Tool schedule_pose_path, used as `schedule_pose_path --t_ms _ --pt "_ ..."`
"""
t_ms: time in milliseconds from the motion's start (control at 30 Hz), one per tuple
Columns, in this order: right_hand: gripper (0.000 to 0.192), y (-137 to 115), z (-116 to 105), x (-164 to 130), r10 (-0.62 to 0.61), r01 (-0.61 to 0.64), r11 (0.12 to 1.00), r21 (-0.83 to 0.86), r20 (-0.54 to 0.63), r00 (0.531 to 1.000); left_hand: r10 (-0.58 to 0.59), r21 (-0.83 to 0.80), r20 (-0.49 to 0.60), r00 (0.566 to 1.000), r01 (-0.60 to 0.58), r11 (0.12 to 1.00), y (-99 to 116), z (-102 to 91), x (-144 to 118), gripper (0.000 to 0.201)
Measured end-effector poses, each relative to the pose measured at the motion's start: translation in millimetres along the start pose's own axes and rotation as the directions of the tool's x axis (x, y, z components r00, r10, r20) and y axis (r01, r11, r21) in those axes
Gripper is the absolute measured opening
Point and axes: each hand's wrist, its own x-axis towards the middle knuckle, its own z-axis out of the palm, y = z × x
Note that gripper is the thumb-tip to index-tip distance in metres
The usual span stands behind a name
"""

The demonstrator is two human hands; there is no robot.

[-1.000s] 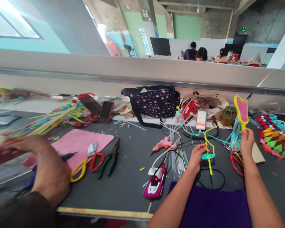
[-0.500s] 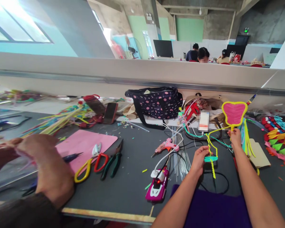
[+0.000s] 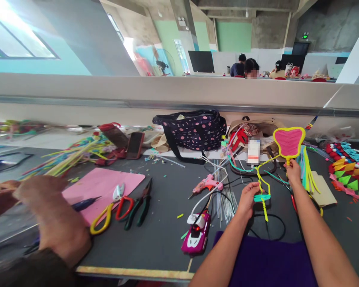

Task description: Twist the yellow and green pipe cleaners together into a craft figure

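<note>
My left hand [image 3: 249,199] pinches a yellow twisted pipe-cleaner stem [image 3: 264,209] beside the teal band [image 3: 261,197] wound across it. My right hand [image 3: 293,172] is closed on the short yellow stalk under a pink panel [image 3: 288,143] with a fuzzy yellow rim, held upright. Yellow branches spread from the top of the twisted stem, one running toward the pink panel. Behind the stem is a white rectangular item [image 3: 253,152] with a blurred face. The exact contact of my fingertips is partly hidden.
A pink glue gun [image 3: 208,183], a purple power strip [image 3: 197,235], scissors [image 3: 115,205] and green-handled pliers [image 3: 140,205] lie left of my hands. A co-worker's hand [image 3: 52,211] is at far left. A dark patterned bag [image 3: 194,129] stands behind. Yellow strips [image 3: 309,171] lie at right.
The whole view has shifted slightly, so the table items appear a little farther left. My hands keep the same holds on the twisted stem and the pink panel's stalk.
</note>
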Motion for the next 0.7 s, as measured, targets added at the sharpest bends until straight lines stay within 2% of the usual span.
schedule_pose_path --t_ms 133,333,533,700 --pt "0.026 1 3 -2 0.025 -0.024 0.997 0.069 -0.01 1.0 0.007 -0.005 0.002 1.0 -0.007 1.0 1 0.2 -1 0.027" --pt "0.028 1 3 1 0.069 -0.066 0.995 0.081 -0.033 0.997 0.0 0.008 0.006 1.0 0.0 1.0 0 -0.5 1 0.028" --pt "0.021 -1 4 1 0.064 -0.063 0.998 0.01 -0.071 0.995 -0.003 0.004 0.008 1.0 0.003 1.0 -1 -1.3 1 0.03" --pt "0.021 -9 -1 -7 -0.002 -0.003 0.996 -0.086 -0.057 0.998 0.001 0.011 0.011 1.0 -0.001 1.0 0 0.0 -1 0.026"
